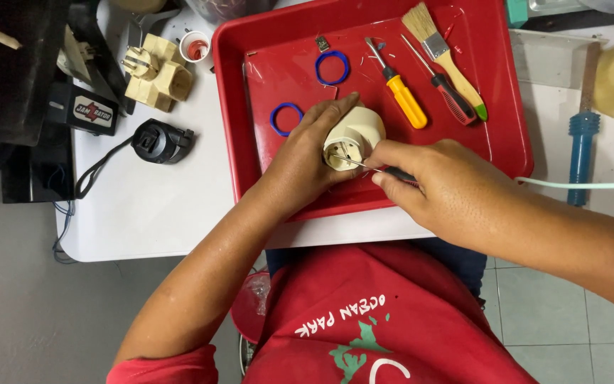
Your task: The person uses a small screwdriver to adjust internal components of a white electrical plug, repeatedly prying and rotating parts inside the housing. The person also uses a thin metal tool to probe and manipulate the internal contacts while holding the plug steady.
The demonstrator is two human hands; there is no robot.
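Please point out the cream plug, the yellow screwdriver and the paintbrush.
cream plug (355, 131), head view, on its round body.
yellow screwdriver (406, 101), head view, on its handle.
paintbrush (456, 75), head view, on its wooden handle.

My left hand (307, 153) wraps a cream plug adapter (353, 135), plain and unpatterned, while my right hand (442, 181) holds a screwdriver (374, 168) with a silver shaft and a dark handle. Beneath them the tray (264, 171) is glossy red. On it lie two blue rings (332, 67), a screwdriver with a yellow handle (405, 99), another with a red-and-black handle (453, 98), and a paintbrush (443, 53) with pale bristles, a wooden handle and a green tip. The table (158, 206) is white; on it sit a cream multi-plug adapter (158, 71) and a black plug (161, 141). My shirt (378, 320) is red with white and green print.
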